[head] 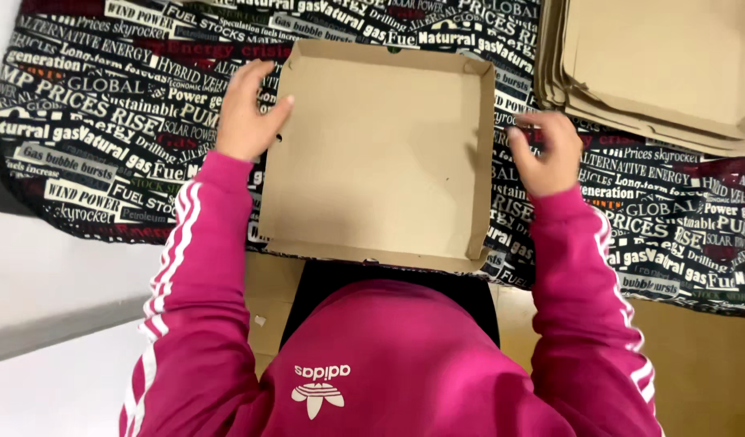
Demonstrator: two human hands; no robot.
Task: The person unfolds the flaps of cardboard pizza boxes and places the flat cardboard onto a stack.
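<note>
An open, shallow brown cardboard box (381, 154) with folded-up walls lies on a black cloth (105, 121) printed with white and red lettering, straight in front of me. My left hand (244, 113) rests on the box's left wall, with the thumb hooked over the rim. Just off the box's right wall, my right hand (549, 154) hovers with bent fingers, slightly blurred and holding nothing. Both arms are in pink sleeves with white stripes.
A stack of flat brown cardboard blanks (656, 73) lies at the top right on the cloth. A white surface (57, 275) shows at the left, and a brown surface (713, 356) at the lower right beyond the cloth's edge.
</note>
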